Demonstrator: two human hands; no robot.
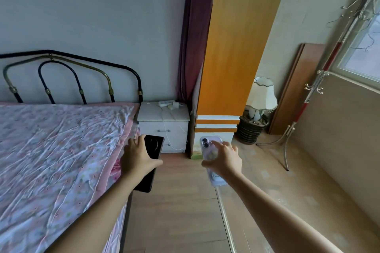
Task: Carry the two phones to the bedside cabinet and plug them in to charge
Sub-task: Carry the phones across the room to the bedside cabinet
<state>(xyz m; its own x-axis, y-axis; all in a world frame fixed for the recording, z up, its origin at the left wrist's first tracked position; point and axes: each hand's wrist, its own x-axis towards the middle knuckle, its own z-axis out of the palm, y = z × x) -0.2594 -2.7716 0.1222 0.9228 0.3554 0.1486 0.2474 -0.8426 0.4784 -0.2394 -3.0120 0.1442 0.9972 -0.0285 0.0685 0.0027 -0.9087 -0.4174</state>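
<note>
My left hand (136,156) grips a black phone (153,146) with a round camera ring, held out over the floor beside the bed. My right hand (223,158) holds a pale purple phone (206,146) in a clear case, camera end up. Ahead stands the white bedside cabinet (148,116) between the bed and the wall. On its top lie a white power strip (166,102) and white chargers (174,105). A white cable (170,135) hangs down over the drawer fronts. Both phones are well short of the cabinet.
The bed (61,150) with a floral sheet and metal headboard (72,76) fills the left. An orange and white wardrobe (236,57) and a dark red curtain (195,47) stand right of the cabinet. A lamp (261,96), a leaning board and a coat stand (312,92) are at the right.
</note>
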